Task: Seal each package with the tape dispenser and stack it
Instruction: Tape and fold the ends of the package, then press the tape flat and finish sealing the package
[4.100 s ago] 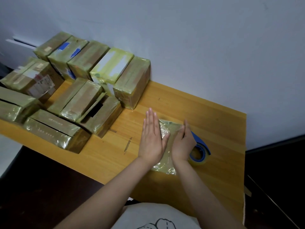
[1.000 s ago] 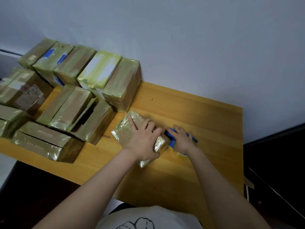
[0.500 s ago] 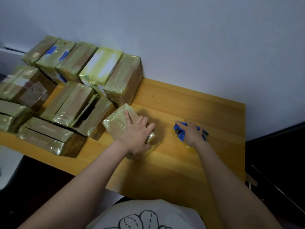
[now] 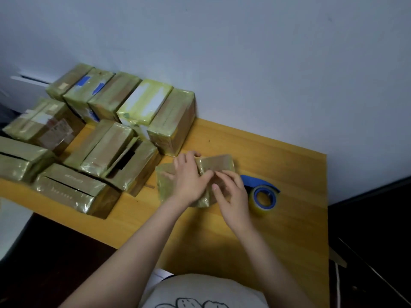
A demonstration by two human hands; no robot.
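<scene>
Mostly hidden package (image 4: 219,163): left hand (image 4: 189,182) grips it; right hand (image 4: 233,196) touching, blurred, hold unclear; tape dispenser (image 4: 264,195) beside.

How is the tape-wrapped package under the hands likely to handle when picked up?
Probably slippery: the package is wrapped in glossy tape. Likely fairly stiff, since its edges look boxy. Unlikely to roll, given flat faces under the left hand and right hand.
</scene>
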